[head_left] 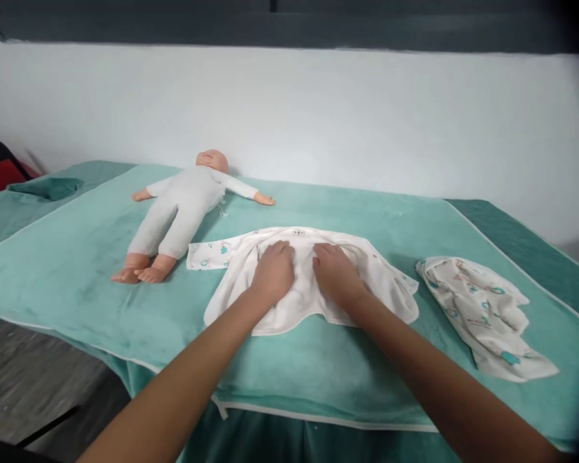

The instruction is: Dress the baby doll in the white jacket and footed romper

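A small white baby jacket [299,302] with printed sleeves lies spread open, inside up, on a teal towel [77,270]. My left hand [273,270] rests palm down on its middle, fingers stretched flat. Beside it, my right hand [335,273] lies the same way, fingers flat on the cloth. Both hands hold nothing. A baby doll [178,212] in a grey bodysuit lies on its back to the left, head toward the wall.
A second printed white garment [482,315] lies crumpled at the right on the towel. A folded dark-green cloth [45,188] sits at the far left. A white wall [367,116] runs behind the table. The table's near edge drops to a grey floor [24,379].
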The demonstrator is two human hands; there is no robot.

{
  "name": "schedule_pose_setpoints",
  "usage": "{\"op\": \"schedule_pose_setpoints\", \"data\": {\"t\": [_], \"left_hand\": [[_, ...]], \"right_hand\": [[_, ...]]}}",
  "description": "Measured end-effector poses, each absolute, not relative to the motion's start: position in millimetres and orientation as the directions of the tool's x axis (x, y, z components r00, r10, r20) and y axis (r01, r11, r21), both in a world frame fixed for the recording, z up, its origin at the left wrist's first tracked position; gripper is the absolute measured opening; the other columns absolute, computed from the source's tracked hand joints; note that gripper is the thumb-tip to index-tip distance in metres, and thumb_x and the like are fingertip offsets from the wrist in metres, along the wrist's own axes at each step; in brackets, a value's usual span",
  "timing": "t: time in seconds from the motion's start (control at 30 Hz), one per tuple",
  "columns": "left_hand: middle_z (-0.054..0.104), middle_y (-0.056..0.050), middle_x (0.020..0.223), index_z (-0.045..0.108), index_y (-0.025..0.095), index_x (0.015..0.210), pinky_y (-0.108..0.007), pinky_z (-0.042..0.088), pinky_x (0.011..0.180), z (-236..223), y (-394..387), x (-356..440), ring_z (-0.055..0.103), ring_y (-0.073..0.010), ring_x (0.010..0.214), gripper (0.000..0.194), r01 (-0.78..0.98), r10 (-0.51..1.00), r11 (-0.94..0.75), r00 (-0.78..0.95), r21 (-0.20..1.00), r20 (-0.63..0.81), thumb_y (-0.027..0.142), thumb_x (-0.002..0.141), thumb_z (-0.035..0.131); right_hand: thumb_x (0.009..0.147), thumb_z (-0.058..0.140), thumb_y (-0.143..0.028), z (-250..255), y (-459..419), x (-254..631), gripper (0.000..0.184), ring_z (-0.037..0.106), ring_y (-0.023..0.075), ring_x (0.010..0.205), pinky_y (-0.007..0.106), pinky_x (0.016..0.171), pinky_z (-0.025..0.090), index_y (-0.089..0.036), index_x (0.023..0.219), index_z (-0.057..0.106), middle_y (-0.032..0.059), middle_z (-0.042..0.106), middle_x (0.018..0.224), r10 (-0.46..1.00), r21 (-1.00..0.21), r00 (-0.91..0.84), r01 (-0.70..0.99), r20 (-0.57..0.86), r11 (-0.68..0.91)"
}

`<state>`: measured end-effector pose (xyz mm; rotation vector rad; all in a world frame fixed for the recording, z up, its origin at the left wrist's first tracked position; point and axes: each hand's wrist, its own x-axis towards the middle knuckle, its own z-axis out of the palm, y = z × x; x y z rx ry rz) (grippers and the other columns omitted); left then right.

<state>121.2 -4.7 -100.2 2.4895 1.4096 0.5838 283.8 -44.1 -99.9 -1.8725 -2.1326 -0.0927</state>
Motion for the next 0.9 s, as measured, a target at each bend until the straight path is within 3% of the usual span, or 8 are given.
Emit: {"op": "schedule_pose_setpoints", "data": {"t": [0.07, 0.2, 0.3, 0.43, 0.53, 0.63, 0.77, 0.9], "left_hand": [[0.056, -0.017, 0.142, 0.064, 0.014, 0.114, -0.047, 0.032, 0.118, -99.2, 4.6, 128.0, 0.045, -0.0284, 0.139, 0.030, 0.821, 0.917, -0.399, 0.356, 0.408, 0.180, 0.016, 0.093, 0.042], [0.059, -0.020, 0.137, 0.059, 0.011, 0.124, -0.048, 0.040, 0.110, -84.1, 28.0, 133.6, 0.051, -0.0331, 0.134, 0.036, 0.859, 0.987, -0.158, 0.121, 0.487, 0.107, 0.023, 0.094, 0.042], [0.052, -0.020, 0.145, 0.048, 0.008, 0.138, -0.045, 0.039, 0.112, -74.9, 33.0, 140.2, 0.046, -0.0322, 0.139, 0.046, 0.842, 0.990, -0.090, 0.016, 0.532, 0.143, 0.020, 0.094, 0.037], [0.046, -0.021, 0.150, 0.041, 0.002, 0.144, -0.041, 0.029, 0.121, -68.8, 29.5, 156.1, 0.036, -0.0311, 0.145, 0.053, 0.797, 0.956, -0.084, -0.104, 0.598, 0.273, 0.016, 0.092, 0.036], [0.049, -0.022, 0.147, 0.042, 0.000, 0.143, -0.041, 0.028, 0.121, -72.8, 35.2, 164.0, 0.038, -0.0311, 0.143, 0.053, 0.797, 0.953, -0.081, -0.113, 0.599, 0.280, 0.019, 0.094, 0.034], [0.044, -0.023, 0.152, 0.038, -0.002, 0.146, -0.042, 0.026, 0.122, -85.6, 50.1, 162.7, 0.035, -0.0317, 0.146, 0.055, 0.840, 0.963, -0.100, -0.054, 0.533, 0.264, 0.024, 0.097, 0.031], [0.041, -0.026, 0.154, 0.034, -0.004, 0.148, -0.042, 0.025, 0.123, -104.0, 67.1, 157.4, 0.035, -0.0322, 0.147, 0.059, 0.890, 0.957, -0.190, 0.074, 0.415, 0.280, 0.030, 0.099, 0.029], [0.041, -0.026, 0.154, 0.032, -0.004, 0.150, -0.041, 0.024, 0.123, -111.0, 70.8, 159.9, 0.035, -0.0321, 0.147, 0.063, 0.916, 0.959, -0.190, 0.097, 0.353, 0.265, 0.035, 0.100, 0.030]], "right_hand": [[0.097, 0.035, -0.017, -106.9, -31.4, 280.0, 0.033, 0.054, 0.0290, 0.119, 0.041, 0.104, 0.039, -0.011, 0.114, 0.063, 0.0174, 0.066, 0.122, 0.966, -0.203, 0.010, 0.978, 0.258, 0.044], [0.098, 0.036, -0.022, -107.6, -12.8, 278.6, 0.043, 0.041, 0.0328, 0.138, 0.047, 0.114, 0.033, -0.005, 0.131, 0.057, 0.0196, 0.050, 0.148, 0.951, -0.304, 0.185, 0.947, 0.249, -0.105], [0.096, 0.035, -0.017, -106.1, -12.4, 277.1, 0.051, 0.034, 0.0342, 0.144, 0.048, 0.115, 0.034, -0.004, 0.144, 0.046, 0.0174, 0.036, 0.158, 0.913, -0.306, 0.206, 0.947, 0.352, -0.096], [0.087, 0.031, -0.001, -105.6, -14.8, 280.0, 0.066, 0.022, 0.0321, 0.150, 0.049, 0.119, 0.030, -0.007, 0.152, 0.035, 0.0156, 0.019, 0.166, 0.875, -0.223, 0.106, 0.975, 0.472, 0.002], [0.081, 0.032, 0.004, -106.2, -9.3, 291.5, 0.074, 0.020, 0.0332, 0.151, 0.051, 0.119, 0.030, -0.009, 0.154, 0.033, 0.0139, 0.014, 0.167, 0.891, -0.165, 0.048, 0.986, 0.451, 0.030], [0.081, 0.034, 0.002, -107.9, 0.5, 308.8, 0.073, 0.023, 0.0343, 0.150, 0.050, 0.120, 0.029, -0.005, 0.153, 0.033, 0.0146, 0.019, 0.166, 0.918, -0.154, 0.053, 0.988, 0.393, 0.008], [0.088, 0.038, -0.011, -114.3, 13.2, 325.0, 0.064, 0.028, 0.0316, 0.148, 0.047, 0.123, 0.027, 0.001, 0.151, 0.034, 0.0178, 0.028, 0.162, 0.921, -0.217, 0.099, 0.976, 0.376, -0.016], [0.095, 0.035, -0.025, -122.6, 23.5, 325.4, 0.064, 0.026, 0.0308, 0.150, 0.048, 0.124, 0.023, 0.004, 0.152, 0.030, 0.0199, 0.027, 0.162, 0.924, -0.276, 0.140, 0.960, 0.356, -0.039]]}}
